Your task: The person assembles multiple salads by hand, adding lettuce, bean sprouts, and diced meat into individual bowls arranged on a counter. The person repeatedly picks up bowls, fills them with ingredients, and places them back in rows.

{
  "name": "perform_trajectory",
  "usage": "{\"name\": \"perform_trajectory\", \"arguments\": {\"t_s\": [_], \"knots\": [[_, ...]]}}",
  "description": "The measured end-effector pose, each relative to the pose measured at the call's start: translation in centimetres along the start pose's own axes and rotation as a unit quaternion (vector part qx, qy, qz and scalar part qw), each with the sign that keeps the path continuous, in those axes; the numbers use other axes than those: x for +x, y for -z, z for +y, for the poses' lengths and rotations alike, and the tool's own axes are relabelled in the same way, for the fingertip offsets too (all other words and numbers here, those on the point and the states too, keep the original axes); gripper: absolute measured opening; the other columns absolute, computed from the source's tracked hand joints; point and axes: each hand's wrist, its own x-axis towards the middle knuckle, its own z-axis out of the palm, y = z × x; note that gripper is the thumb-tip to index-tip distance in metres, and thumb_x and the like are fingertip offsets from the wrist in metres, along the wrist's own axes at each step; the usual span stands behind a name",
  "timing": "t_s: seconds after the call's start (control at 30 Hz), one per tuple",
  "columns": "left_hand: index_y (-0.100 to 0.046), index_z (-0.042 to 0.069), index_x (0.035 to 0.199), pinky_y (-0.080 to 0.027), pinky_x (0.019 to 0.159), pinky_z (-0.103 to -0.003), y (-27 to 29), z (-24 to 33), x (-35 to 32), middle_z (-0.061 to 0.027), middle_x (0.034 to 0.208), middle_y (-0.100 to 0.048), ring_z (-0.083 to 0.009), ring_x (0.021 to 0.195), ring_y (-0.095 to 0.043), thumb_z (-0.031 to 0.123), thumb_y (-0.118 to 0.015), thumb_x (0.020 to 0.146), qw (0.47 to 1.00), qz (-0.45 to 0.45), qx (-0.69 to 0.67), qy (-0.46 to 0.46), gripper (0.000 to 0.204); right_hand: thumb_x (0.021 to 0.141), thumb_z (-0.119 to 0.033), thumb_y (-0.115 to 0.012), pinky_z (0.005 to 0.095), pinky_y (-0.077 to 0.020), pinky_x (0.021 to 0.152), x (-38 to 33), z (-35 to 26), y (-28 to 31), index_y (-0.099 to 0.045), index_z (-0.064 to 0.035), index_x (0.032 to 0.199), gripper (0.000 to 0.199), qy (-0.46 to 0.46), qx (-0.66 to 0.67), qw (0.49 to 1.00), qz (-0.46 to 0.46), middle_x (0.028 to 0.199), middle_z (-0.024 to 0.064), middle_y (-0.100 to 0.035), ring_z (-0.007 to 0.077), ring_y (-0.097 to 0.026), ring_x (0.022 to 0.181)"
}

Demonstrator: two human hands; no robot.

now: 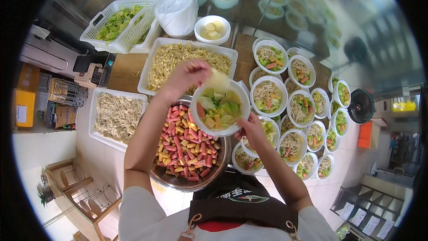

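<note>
My right hand (252, 130) grips the rim of a white bowl (221, 132), tilted above a metal basin. Lettuce (223, 107), pink sausage pieces and yellow cubes lie in that bowl. At its far rim, my left hand (192, 75) pinches a pale yellow slice (217, 80), blurred, possibly potato. Below, the metal basin (224, 163) holds pink sausage pieces and yellow cubes (187, 145). Bean sprouts (174, 60) fill a white tray (154, 47) beyond my left hand. A small white bowl (198, 33) with similar pale slices (211, 30) stands farther back.
Many filled white bowls (269, 96) crowd the right side, some stacked. At left is a white tray (92, 118) of shredded pale food (119, 118). A white basket (89, 38) of lettuce and a plastic-wrapped container (176, 11) stand at the back. A black fan (361, 105) is far right.
</note>
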Motion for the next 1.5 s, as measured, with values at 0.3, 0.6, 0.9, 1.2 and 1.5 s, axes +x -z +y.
{"name": "perform_trajectory", "arguments": {"t_s": [0.3,0.6,0.9,1.2,1.5], "knots": [[-0.061,0.002,0.090,-0.047,0.056,-0.025,-2.6,1.2,-0.4,-0.0072,0.080,-0.061,-0.0180,0.067,-0.060,0.006,-0.060,0.083,0.897,-0.015,0.371,-0.239,0.008,0.083,-0.008,-0.053,0.0232,-0.0460,0.038,-0.7,-0.3,-0.6,-0.048,0.0003,0.104,0.023,0.012,0.003,1.000,-0.021,0.074,0.0091,-0.059,0.0145,-0.055,0.044],[-0.059,-0.001,0.107,-0.050,0.062,-0.023,10.0,-5.4,14.0,-0.0062,0.086,-0.063,-0.0122,0.075,-0.061,0.019,-0.059,0.088,0.971,0.233,0.051,-0.004,0.028,0.081,-0.007,-0.055,0.0242,-0.0451,0.037,-1.9,0.9,0.0,-0.050,0.0004,0.103,0.024,-0.016,0.009,0.999,0.039,0.075,0.0093,-0.059,0.0148,-0.053,0.043],[-0.063,0.011,0.107,-0.048,0.080,-0.041,30.6,-18.8,-20.0,-0.0169,0.091,-0.065,-0.0301,0.088,-0.062,0.035,-0.067,0.074,0.726,0.281,0.566,0.273,0.042,0.082,-0.006,-0.053,0.0239,-0.0417,0.036,-2.8,2.2,1.5,-0.049,0.0014,0.106,0.025,-0.031,-0.011,0.999,0.003,0.074,0.0100,-0.059,0.0141,-0.052,0.043],[-0.055,0.008,0.107,-0.047,0.078,-0.046,19.3,-22.8,-21.3,-0.0191,0.114,-0.054,-0.0365,0.094,-0.056,0.015,-0.056,0.080,0.717,0.356,0.522,0.292,0.028,0.083,-0.007,-0.053,0.0233,-0.0415,0.034,-0.5,2.0,-2.4,-0.049,0.0011,0.105,0.023,-0.044,-0.073,0.996,-0.009,0.073,0.0105,-0.060,0.0143,-0.053,0.041],[-0.060,0.009,0.104,-0.047,0.075,-0.044,30.6,-24.9,-31.3,-0.0181,0.102,-0.059,-0.0359,0.090,-0.058,0.014,-0.057,0.078,0.682,0.435,0.555,0.195,0.026,0.083,-0.008,-0.055,0.0225,-0.0433,0.036,0.1,1.5,-7.2,-0.050,0.0000,0.106,0.025,-0.042,-0.083,0.995,-0.031,0.078,0.0088,-0.062,0.0128,-0.053,0.043]]}}
